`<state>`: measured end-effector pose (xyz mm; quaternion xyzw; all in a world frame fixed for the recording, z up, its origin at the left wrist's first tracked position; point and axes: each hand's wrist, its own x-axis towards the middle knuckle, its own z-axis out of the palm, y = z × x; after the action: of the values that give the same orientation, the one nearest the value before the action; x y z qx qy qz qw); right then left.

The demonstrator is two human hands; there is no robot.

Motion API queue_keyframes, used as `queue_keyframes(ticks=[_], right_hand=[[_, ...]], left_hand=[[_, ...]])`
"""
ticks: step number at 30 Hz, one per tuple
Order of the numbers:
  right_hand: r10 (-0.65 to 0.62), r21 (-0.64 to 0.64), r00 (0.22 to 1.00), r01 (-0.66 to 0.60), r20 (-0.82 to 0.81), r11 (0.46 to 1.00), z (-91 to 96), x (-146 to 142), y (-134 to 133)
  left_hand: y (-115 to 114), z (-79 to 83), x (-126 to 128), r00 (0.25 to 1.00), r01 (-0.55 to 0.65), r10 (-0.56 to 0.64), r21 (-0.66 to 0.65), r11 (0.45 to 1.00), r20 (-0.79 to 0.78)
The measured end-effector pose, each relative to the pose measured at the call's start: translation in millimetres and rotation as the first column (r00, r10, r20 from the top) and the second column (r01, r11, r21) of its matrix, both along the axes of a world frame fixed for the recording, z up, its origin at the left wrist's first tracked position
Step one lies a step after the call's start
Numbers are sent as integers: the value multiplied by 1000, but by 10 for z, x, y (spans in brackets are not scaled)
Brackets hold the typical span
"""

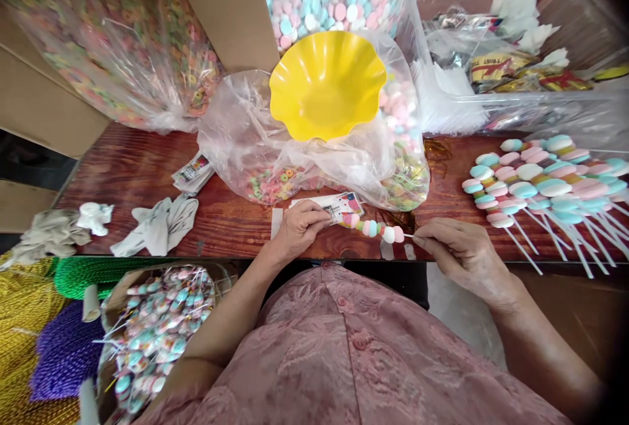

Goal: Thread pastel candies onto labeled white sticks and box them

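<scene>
In front of my body a candy skewer (372, 228) lies level, with pink, white, blue and green sweets threaded on a white stick. My right hand (464, 255) pinches the bare end of that stick. On the other side, my left hand (305, 225) is closed on a printed plastic sleeve (344, 203) at the table's front edge. The skewer's far end meets the sleeve; whether it sits inside I cannot tell. To the right, several finished-looking candy skewers (555, 183) are piled with their sticks toward me.
A yellow wavy bowl (327, 84) rests on clear bags of candy (275, 179). Behind stand a bag of candy rings (147, 38) and a clear bin (521, 94). Gloves (160, 223) lie left. Below, a box of wrapped skewers (157, 327) stands beside coloured twist ties (69, 346).
</scene>
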<state>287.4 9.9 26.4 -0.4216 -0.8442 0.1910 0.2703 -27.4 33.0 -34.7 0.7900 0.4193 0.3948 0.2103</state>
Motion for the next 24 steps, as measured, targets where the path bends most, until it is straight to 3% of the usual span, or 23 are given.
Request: queue_keyframes(ticks=[10,14,19,24], right_hand=[[31,-75,992,-40,-124,996,-71,-122,-9],[30,59,990,-22,-136,998,-122,-119,-19],[9,342,999,9,-52,940,-131,-173,-60],[61,421,997,-41,-36,906,-84,-215,-100]], left_hand=[[-15,141,-15,994,70,-62,96,993,-86],[-27,225,-40,987,158,-154,88,983,-51],[-103,249,-45,983,183,-183,-75,980,13],[-151,380,-38,981,195,-189,-306,932,50]])
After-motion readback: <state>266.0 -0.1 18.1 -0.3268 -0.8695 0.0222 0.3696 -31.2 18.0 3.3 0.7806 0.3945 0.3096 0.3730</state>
